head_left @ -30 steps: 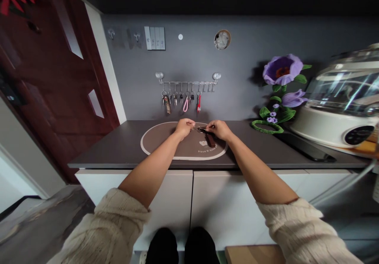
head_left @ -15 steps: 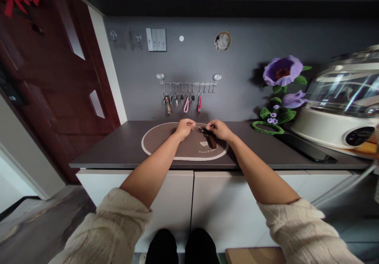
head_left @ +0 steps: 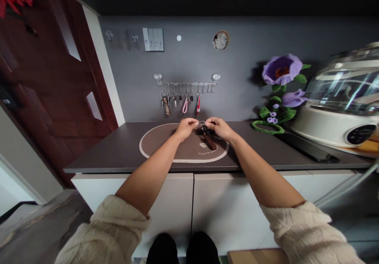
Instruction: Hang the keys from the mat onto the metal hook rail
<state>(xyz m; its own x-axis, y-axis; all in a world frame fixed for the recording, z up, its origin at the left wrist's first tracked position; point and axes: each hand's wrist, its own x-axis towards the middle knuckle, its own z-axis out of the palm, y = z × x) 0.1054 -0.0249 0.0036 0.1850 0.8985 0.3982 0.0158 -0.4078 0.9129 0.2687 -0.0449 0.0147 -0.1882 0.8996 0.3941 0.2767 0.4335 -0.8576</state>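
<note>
Between my two hands hangs a key ring (head_left: pixel 202 122), with dark keys and a brown strap (head_left: pixel 210 142) dangling from it over the mat. My left hand (head_left: pixel 187 128) pinches the ring's left side between thumb and fingertips. On the ring's right side, my right hand (head_left: pixel 219 127) is closed in a similar pinch. Below lies an oval brown mat (head_left: pixel 166 143) with a pale rim and white lettering. The keys overlap one another, so their number and shapes are hard to make out.
On the wall behind, a hook rail (head_left: pixel 188 84) carries several key sets, one with a pink loop (head_left: pixel 185 105). To the right stand a purple flower ornament (head_left: pixel 282 72), a black phone-like slab (head_left: pixel 309 147) and a white appliance (head_left: pixel 334 123) with a clear top.
My hands have come closer together, the left one moving right, and both now grip the key ring. The ring has risen slightly, with the brown strap hanging below it.
</note>
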